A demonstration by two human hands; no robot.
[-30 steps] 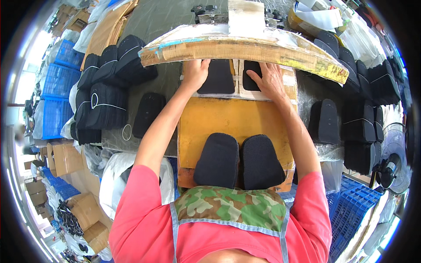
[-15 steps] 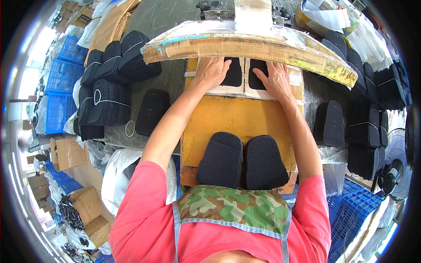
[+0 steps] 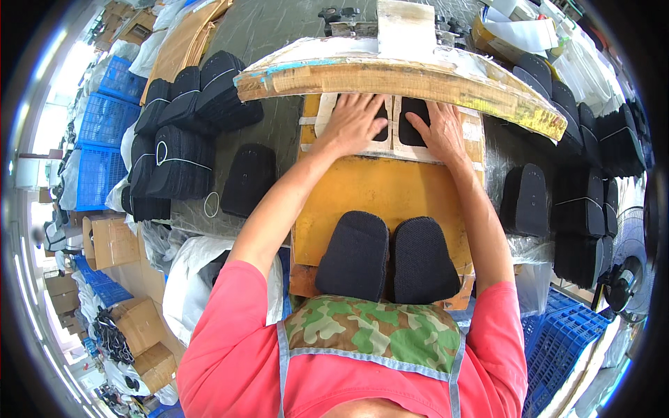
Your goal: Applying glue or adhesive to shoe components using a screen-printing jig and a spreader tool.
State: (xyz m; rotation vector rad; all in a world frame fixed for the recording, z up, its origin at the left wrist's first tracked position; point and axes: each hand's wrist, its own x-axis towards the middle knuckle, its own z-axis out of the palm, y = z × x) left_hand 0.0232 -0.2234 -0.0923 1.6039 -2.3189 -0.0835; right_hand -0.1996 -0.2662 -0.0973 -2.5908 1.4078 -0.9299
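Your left hand (image 3: 352, 124) lies palm-down with its fingers fanned wide, over a black pad (image 3: 382, 136); it is not closed around anything. Your right hand (image 3: 442, 134) is also spread, its thumb set apart on a second black pad (image 3: 411, 136); the tips of its fingers are hidden by the wooden panel (image 3: 397, 75). Both pads lie in the pale frame (image 3: 325, 115), at the far end of the orange board (image 3: 380, 188). The wooden panel is raised across that far end, above your hands. On the near end of the orange board, by your apron (image 3: 376, 331), two piles of black pads (image 3: 352, 254) stand side by side. Left of the board you have a black pad stack (image 3: 249, 180), a white loop (image 3: 212, 204) and, further out, corded bundles (image 3: 180, 161). Right of it are another stack (image 3: 524, 200), more corded bundles (image 3: 578, 195) and a fan (image 3: 624, 282).
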